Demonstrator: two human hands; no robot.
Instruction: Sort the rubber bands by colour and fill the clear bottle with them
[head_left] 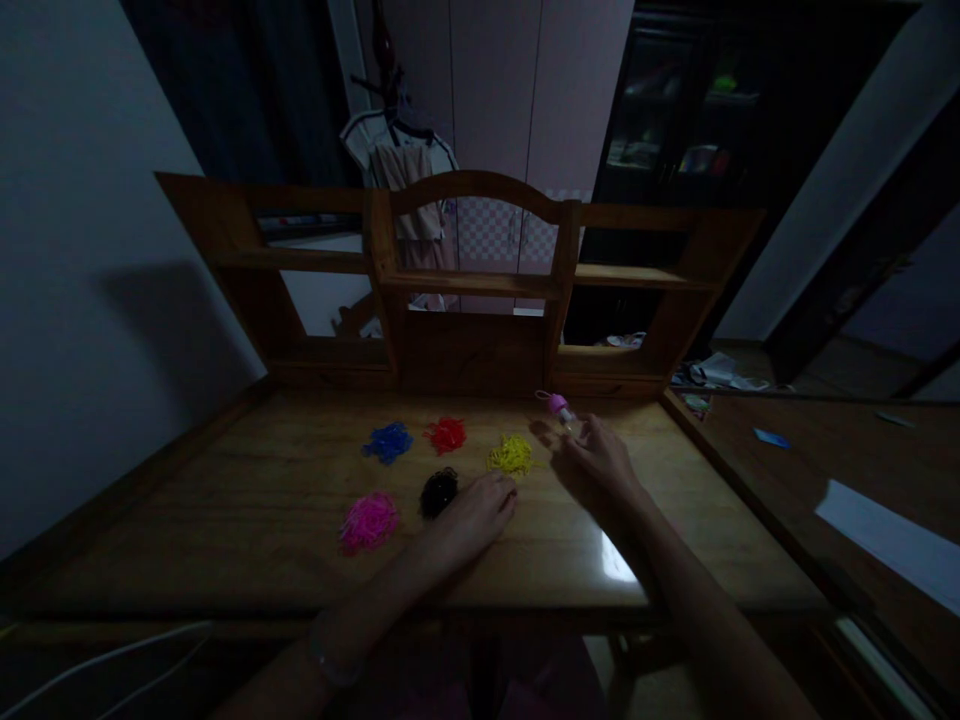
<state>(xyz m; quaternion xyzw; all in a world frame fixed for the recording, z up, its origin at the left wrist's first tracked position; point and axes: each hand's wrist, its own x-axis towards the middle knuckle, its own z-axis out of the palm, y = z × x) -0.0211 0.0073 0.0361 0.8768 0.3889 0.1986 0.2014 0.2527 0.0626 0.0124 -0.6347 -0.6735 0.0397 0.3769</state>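
Note:
My right hand (pixel 600 455), raised over the right part of the desk, grips a small clear bottle (pixel 566 416) with a purple-pink cap and a cord loop. The bottle is tilted, its cap pointing up and away from me. Just in front of the yellow pile of small rubber bands (pixel 512 454) is my left hand (pixel 484 503), its fingers drawn together; whatever they may hold is hidden. Close to its left lies a black pile (pixel 438 492). Similar piles in red (pixel 447 434), blue (pixel 388 441) and pink (pixel 369 521) lie further left.
A wooden shelf unit (pixel 472 285) rises along the back of the glossy desk (pixel 247 500). To the right, a lower brown surface (pixel 810 450) bears a white sheet (pixel 892 535) and a small blue card (pixel 771 438). A white cable (pixel 112 655) runs at the lower left.

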